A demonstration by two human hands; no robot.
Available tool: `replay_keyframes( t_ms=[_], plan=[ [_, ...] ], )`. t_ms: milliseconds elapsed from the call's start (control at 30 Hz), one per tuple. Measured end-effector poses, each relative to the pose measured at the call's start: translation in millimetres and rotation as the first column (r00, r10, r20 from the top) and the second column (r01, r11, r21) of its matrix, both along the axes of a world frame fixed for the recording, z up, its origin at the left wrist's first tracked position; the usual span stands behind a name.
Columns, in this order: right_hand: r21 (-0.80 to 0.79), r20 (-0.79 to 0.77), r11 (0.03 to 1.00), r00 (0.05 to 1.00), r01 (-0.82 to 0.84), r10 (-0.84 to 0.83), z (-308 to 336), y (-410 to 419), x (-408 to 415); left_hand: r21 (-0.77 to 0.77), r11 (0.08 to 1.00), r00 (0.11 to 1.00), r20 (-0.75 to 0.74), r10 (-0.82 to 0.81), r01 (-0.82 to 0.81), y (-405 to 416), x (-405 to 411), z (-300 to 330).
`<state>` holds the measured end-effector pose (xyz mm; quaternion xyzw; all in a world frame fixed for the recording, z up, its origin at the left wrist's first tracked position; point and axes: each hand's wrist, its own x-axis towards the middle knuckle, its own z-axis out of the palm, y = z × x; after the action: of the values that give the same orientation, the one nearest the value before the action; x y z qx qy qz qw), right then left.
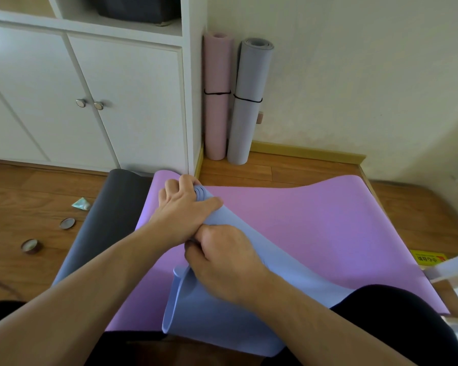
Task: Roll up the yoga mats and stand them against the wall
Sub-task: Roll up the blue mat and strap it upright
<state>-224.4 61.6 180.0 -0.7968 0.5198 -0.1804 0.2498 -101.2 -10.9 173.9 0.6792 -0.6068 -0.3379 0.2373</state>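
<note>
wooden floor [262, 170], purple mat [315, 220] and dark grey mat [109, 207] spread flat, two tape rolls [31, 246]

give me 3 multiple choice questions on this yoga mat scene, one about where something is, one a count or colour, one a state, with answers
1. Where does the pink rolled mat stand?
A. between the white cabinet and the grey rolled mat
B. flat on the purple mat
C. on the cabinet shelf

2. How many rolled mats stand against the wall?
A. one
B. two
C. four

3. What state is the blue mat in?
A. spread fully flat
B. rolled and tied with a band
C. rolled in the hands, near end loose, no band

Answers:
1. A: it stands upright in the corner, the white cabinet on one side and the grey rolled mat on the other.
2. B: only the pink and the grey one stand there, each with a black band.
3. C: the left hand grips its far end, the right hand holds its middle, and the near end flares open over the purple mat.
</note>
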Motion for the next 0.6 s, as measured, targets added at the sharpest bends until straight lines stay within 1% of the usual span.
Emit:
replay_keyframes(
  t_ms=[133, 233, 400, 600],
  plan=[
    [0.019, 0.003, 1.000, 1.000, 0.002, -0.002, 3.3, 1.1, -1.4, -0.002, 0.999, 0.998, 0.051, -0.032, 0.032, -2.3, -2.8, 0.8],
    [0.030, -0.010, 0.999, 1.000, 0.009, -0.008, 5.0, 2.2, -1.6, 0.014, 0.998, 0.996, 0.056, -0.068, 0.068, -4.4, -3.2, 0.5],
    [0.077, -0.079, 0.997, 0.996, -0.026, 0.032, 7.2, 3.0, -0.2, 0.086, 0.990, 0.993, 0.036, -0.113, 0.110, -5.1, -4.7, 0.3],
    [0.061, -0.123, 0.998, 0.992, -0.023, 0.031, 5.3, 2.9, 2.1, 0.151, 0.978, 0.987, 0.042, -0.154, 0.146, -7.2, -0.2, -2.0]
  ],
)
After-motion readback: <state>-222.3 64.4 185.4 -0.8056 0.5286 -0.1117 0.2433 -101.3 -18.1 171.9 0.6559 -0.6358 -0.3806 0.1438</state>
